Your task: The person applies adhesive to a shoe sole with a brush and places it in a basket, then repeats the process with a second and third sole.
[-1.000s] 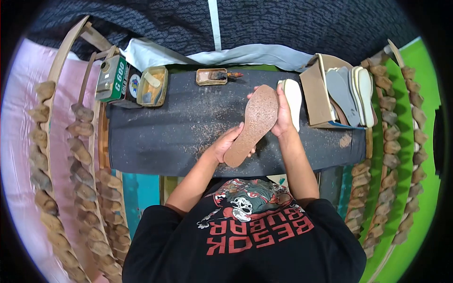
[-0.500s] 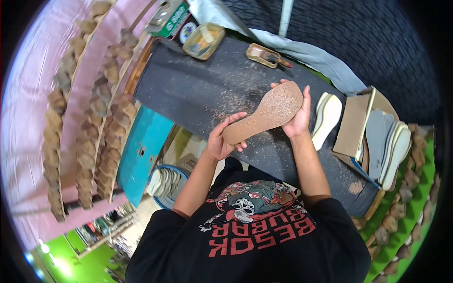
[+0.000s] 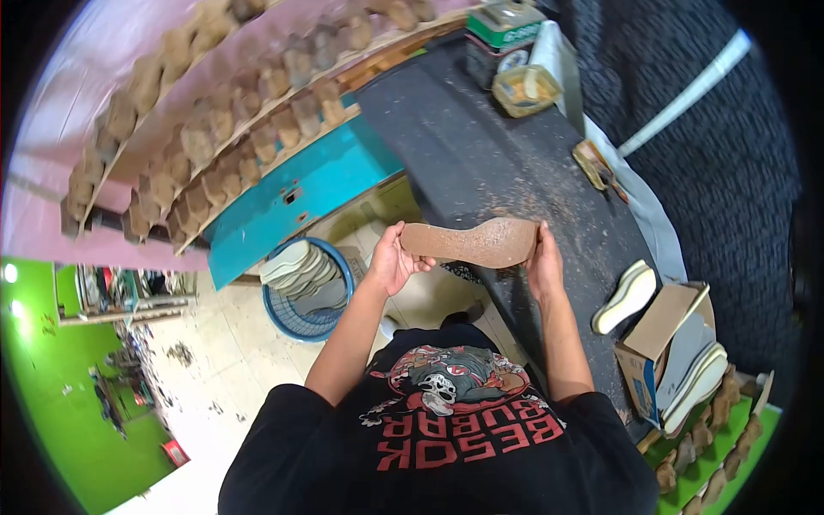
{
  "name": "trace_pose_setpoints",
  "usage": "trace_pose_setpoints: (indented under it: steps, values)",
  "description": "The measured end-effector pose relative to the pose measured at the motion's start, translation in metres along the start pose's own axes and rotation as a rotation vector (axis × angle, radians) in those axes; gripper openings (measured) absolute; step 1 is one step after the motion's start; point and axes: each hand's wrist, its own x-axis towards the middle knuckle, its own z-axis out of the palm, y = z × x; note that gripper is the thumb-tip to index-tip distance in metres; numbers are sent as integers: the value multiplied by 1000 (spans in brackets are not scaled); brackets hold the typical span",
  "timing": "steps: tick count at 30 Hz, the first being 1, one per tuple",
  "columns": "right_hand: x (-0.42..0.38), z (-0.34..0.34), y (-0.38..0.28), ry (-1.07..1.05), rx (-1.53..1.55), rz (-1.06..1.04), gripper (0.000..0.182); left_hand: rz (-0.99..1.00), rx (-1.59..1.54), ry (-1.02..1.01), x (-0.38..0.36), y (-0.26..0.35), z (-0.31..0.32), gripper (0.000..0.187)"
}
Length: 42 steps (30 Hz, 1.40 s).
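A brown shoe sole (image 3: 470,243) with a speckled surface spans both hands in front of my chest. My left hand (image 3: 396,260) grips its narrow heel end, fingers beneath and thumb at the edge. At the wide toe end, my right hand (image 3: 544,263) is closed along the rim, its fingers partly hidden. The sole is held above the front edge of the dark worktable (image 3: 455,129), where brown crumbs (image 3: 541,199) lie scattered. To the right of my right hand, a cream-white pair of soles (image 3: 625,297) rests on the table.
A blue basket (image 3: 268,296) holding several pale soles stands on the floor at left. At right is a cardboard box (image 3: 659,322) with more soles. A yellowish tub (image 3: 525,110), a tin (image 3: 493,60) and a small tray (image 3: 590,165) sit along the back. Wooden shoe lasts (image 3: 197,142) line the shelves.
My view has turned left, bringing the basket and floor further in. Both hands have carried the sole from over the table to its front edge, and the sole now lies more level across.
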Motion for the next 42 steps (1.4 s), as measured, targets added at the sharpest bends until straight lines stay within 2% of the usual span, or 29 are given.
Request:
trace_pose_setpoints:
  steps: [2,4,5,8,9,14,18,24,28,34,36,38,42]
  values:
    - [-14,25,14,-9,-101,62,56,38,-12,13,-21,11,-30,47]
    - [-23,45,29,-206,-189,127,56,54,-13,45,-39,19,-63,50]
    - [-27,62,44,-148,-212,117,56,67,-27,40,-44,21,-87,50]
    - [-44,99,70,-208,-380,144,58,22,-89,4,-57,24,-145,52]
    - [-52,117,78,-153,-385,138,59,22,-64,2,-65,31,-154,53]
    - [-64,172,103,-261,-391,208,59,85,-49,75,-115,71,-185,55]
    - [-63,211,102,-378,-535,116,54,193,-51,125,-144,80,-207,55]
    - [-32,258,123,-686,-674,281,42,355,-185,325,-189,43,-233,48]
    - [-12,260,161,-849,-774,405,38,324,-246,568,-215,9,-222,48]
    - [-13,254,212,-920,-820,526,40,364,-344,839,-245,-31,-207,44]
    - [-15,262,216,-975,-857,518,42,377,-357,848,-255,-41,-208,42]
    - [-19,272,216,-1005,-869,513,42,421,-396,748,-259,-56,-219,45]
    - [-15,285,224,-1094,-929,481,34,409,-403,665,-261,-63,-244,49]
